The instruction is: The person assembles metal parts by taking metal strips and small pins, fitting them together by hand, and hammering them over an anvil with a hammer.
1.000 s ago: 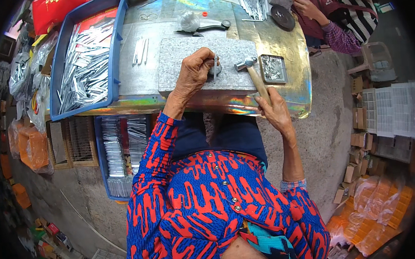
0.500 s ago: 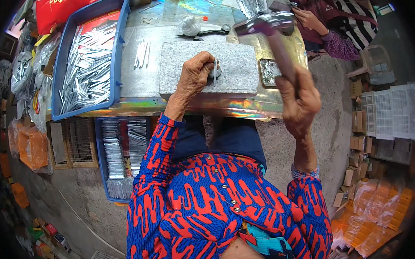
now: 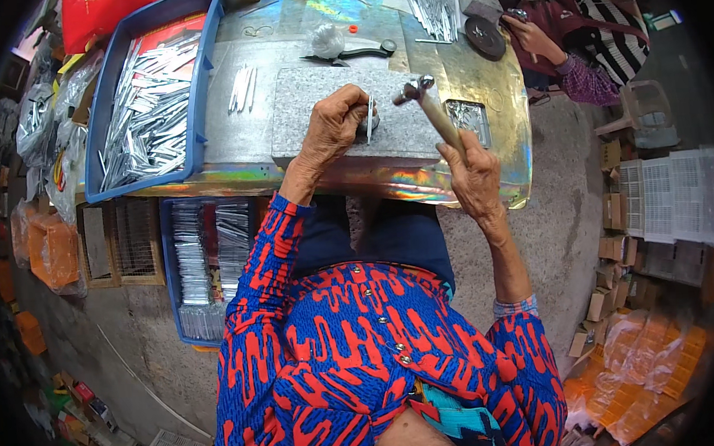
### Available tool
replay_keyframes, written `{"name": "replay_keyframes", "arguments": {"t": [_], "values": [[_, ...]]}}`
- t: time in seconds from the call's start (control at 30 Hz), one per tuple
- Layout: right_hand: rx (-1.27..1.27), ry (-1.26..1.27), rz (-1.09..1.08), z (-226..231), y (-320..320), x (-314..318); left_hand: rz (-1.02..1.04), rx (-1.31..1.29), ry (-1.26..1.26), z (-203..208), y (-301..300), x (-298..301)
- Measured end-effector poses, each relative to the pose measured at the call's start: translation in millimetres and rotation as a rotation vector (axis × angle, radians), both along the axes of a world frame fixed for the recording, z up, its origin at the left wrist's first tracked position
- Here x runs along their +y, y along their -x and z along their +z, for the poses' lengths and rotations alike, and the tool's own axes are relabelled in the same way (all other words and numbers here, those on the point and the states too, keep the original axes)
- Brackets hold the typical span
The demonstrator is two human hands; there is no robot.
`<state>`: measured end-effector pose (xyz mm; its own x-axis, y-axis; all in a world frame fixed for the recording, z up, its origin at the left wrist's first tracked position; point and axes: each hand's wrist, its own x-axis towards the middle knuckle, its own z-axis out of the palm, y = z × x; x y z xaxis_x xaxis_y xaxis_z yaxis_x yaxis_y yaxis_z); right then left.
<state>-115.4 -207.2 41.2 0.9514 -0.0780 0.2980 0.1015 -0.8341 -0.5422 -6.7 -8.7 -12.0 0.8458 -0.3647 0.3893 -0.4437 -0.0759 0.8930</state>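
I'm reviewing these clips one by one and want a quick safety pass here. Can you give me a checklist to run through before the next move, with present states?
1. Left hand holds the metal strip over the stone block: ok.
2. Right hand grips the hammer by its handle: ok.
3. Hammer head apart from the left fingers: ok.
4. Both hands covered: not ok, bare.
5. Strip's lower end resting firmly: cannot tell.
6. Co-worker's hand apart from the hammer: ok.
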Motion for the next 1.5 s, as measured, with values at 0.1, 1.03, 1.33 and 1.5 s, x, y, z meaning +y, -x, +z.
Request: {"name": "replay_keyframes", "arguments": {"t": [0.1,1.03,1.33,1.5], "values": [[0.183,-0.226,-0.088,-27,5,-7,-0.004,0.045,-0.034,0,-1,-1],[-0.039,-0.797,0.364,20,-45,63,-0.248,0.727,0.472,41,33,3],[0.105,-1.473,0.429,15,-51,56,-0.686,1.001,0.738,44,45,2],[0.275,-1.338,0.441,29,-51,60,-0.614,0.935,0.585,51,46,18]]}}
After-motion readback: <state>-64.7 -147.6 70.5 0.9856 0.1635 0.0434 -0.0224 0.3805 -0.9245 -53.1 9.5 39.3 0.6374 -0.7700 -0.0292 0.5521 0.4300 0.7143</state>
